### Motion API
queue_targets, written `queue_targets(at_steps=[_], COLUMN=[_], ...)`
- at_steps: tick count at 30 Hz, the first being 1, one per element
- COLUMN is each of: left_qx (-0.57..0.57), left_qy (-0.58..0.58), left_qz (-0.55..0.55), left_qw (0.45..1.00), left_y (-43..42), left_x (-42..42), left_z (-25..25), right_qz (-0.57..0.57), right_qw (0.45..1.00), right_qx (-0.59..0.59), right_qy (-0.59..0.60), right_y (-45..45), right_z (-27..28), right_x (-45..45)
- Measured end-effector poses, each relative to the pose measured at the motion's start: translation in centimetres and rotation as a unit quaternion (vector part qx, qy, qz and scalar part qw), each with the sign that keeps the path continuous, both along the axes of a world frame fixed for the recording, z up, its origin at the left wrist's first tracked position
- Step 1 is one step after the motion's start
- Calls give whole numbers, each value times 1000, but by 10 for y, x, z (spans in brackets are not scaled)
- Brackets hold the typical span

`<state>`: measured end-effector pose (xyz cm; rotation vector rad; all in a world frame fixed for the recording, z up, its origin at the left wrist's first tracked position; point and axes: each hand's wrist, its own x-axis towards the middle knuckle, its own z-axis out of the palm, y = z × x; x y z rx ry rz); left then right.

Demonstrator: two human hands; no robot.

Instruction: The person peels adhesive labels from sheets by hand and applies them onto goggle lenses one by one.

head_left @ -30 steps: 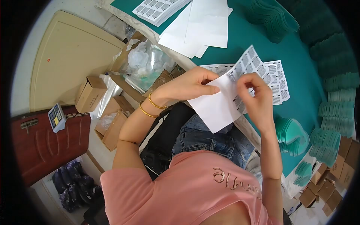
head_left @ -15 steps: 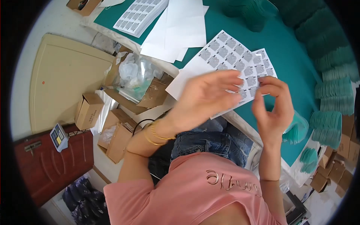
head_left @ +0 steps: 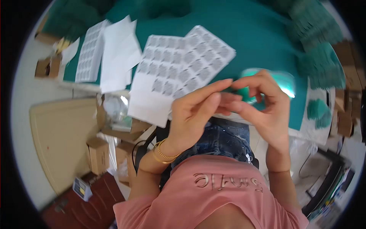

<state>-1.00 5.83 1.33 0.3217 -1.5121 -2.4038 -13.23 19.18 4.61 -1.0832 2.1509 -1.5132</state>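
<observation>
My left hand, with gold bracelets at its wrist, is raised over the front table edge, fingers bent and closed together. My right hand meets it, its thumb and fingers curled against the left fingertips. Whatever lies between the fingertips is too small or hidden to make out. Just beyond my left hand lie two overlapping sheets of grey printed labels, a left sheet with a blank lower part and a tilted right sheet. Behind my right hand is a shiny green clear-wrapped pack, partly covered by the fingers.
On the green tabletop, blank white papers and a stack of printed sheets lie at the left. Stacks of green pieces line the right side. An open carton stands on the floor, left of my legs.
The view has turned, so the table contents appear shifted left. My hands, apart before, have come together at the fingertips, and the green pack shows more fully.
</observation>
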Motion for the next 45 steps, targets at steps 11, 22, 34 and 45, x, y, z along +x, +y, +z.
queue_targets(at_steps=[11, 22, 34, 45], left_qx=[-310, -568, -625, -720], left_qy=[43, 111, 84, 67], left_qz=[69, 29, 2, -26], left_qw=[947, 815, 776, 691], left_y=[30, 43, 51, 56], left_x=[-62, -101, -110, -120], left_z=[-12, -25, -20, -16], right_qz=[-130, -168, -189, -275], right_qw=[978, 966, 960, 951], right_qx=[154, 194, 203, 131], right_qy=[-54, -31, -38, 57], right_y=[63, 84, 91, 102], right_z=[-18, -24, -23, -23], right_x=[-80, -97, -99, -104])
